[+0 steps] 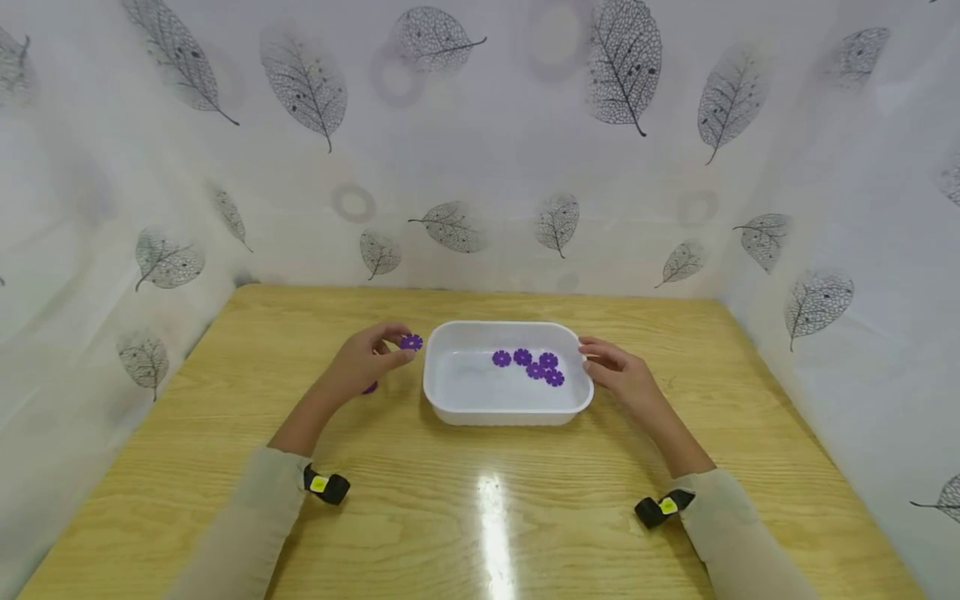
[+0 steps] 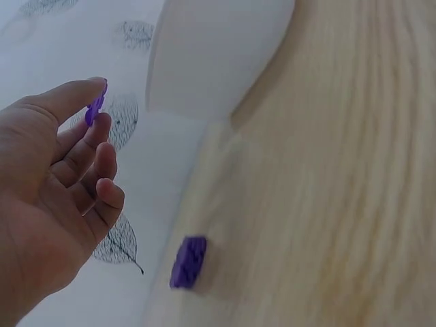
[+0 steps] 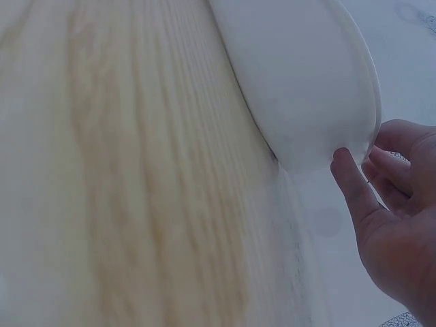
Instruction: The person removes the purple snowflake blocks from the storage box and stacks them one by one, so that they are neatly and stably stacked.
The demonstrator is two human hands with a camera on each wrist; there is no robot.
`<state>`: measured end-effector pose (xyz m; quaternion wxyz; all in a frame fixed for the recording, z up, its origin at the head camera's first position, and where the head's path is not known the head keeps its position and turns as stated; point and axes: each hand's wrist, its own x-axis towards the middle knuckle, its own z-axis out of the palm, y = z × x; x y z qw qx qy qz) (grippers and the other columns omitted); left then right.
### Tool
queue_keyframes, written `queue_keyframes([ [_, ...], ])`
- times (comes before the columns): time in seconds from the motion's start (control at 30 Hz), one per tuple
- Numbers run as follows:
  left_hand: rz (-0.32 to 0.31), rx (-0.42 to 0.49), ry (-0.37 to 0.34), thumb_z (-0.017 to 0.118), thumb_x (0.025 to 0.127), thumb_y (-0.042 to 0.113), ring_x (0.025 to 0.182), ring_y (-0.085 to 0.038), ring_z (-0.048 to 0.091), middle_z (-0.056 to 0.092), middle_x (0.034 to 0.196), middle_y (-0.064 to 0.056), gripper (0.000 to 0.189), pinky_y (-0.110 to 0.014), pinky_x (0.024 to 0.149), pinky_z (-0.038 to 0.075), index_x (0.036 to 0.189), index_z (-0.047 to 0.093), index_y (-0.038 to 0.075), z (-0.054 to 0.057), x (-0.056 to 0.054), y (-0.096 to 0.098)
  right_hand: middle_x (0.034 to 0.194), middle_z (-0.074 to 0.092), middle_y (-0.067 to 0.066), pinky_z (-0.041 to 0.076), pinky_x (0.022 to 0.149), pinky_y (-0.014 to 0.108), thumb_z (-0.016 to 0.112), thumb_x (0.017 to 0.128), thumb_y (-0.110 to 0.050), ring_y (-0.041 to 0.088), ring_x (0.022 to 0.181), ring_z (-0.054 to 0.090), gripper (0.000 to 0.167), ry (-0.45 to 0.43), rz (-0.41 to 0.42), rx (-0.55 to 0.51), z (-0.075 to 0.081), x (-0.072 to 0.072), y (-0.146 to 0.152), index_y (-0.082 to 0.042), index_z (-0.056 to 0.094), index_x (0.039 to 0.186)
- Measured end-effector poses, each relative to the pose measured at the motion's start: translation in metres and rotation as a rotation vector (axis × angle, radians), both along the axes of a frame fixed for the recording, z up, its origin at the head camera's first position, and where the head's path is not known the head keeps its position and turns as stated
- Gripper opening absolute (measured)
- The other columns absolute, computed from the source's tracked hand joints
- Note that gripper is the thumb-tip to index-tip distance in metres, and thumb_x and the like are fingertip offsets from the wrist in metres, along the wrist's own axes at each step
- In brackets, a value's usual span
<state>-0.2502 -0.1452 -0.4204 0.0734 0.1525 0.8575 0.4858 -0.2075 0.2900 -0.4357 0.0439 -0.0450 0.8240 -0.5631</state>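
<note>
My left hand (image 1: 363,362) pinches a purple flower-shaped plastic disc (image 1: 412,342) between thumb and fingertips, just left of the white plastic tub (image 1: 510,418). In the left wrist view this disc (image 2: 96,107) appears edge-on, and the other fingers curl loosely below it. More purple plastic (image 2: 189,262) lies on the table near that hand; the wrist mostly hides it from the head view. At the tub's right end, my right hand (image 1: 622,375) holds the rim, with the thumb (image 3: 351,180) against the outer wall. Several purple discs (image 1: 502,358) lie inside the tub, mostly toward its right half.
The wooden table (image 1: 420,517) has a bright reflection in front of the tub. A pale leaf-printed curtain (image 1: 480,150) surrounds its back and sides. Each wrist wears a black strap (image 1: 326,485) over a light sleeve.
</note>
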Motion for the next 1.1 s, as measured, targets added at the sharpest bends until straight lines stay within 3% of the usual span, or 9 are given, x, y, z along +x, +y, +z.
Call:
queue_keyframes([
  [0.2,0.023,-0.033,-0.019,0.071,0.094,0.040,0.088,-0.022,0.059,0.063,0.122,-0.013,0.051,-0.035,0.064,0.056,0.135,0.058,0.012,-0.009,0.006,-0.024,0.158,0.043,0.001,0.052,0.093,0.016,0.063,0.101,-0.029,0.029,0.134,0.050,0.042,-0.004,0.001,0.000,-0.001,0.000,0.000,-0.008,0.059,0.137],
  [0.43,0.058,-0.099,-0.024,0.072,0.093,0.040,0.089,-0.023,0.058,0.064,0.120,-0.013,0.049,-0.032,0.064,0.052,0.133,0.060,0.013,-0.014,0.014,-0.043,0.158,0.043,0.001,0.051,0.093,0.015,0.062,0.101,-0.028,0.027,0.132,0.051,0.041,-0.001,-0.003,0.010,0.000,0.001,0.000,-0.008,0.059,0.137],
  [1.1,0.010,-0.249,-0.038,0.068,0.097,0.033,0.109,-0.031,0.060,0.061,0.129,-0.017,0.046,-0.038,0.080,0.052,0.133,0.060,0.007,-0.030,0.014,-0.071,0.158,0.044,0.002,0.051,0.094,0.015,0.063,0.101,-0.029,0.023,0.132,0.052,0.044,0.000,-0.005,0.004,0.003,0.003,-0.003,-0.006,0.059,0.138],
])
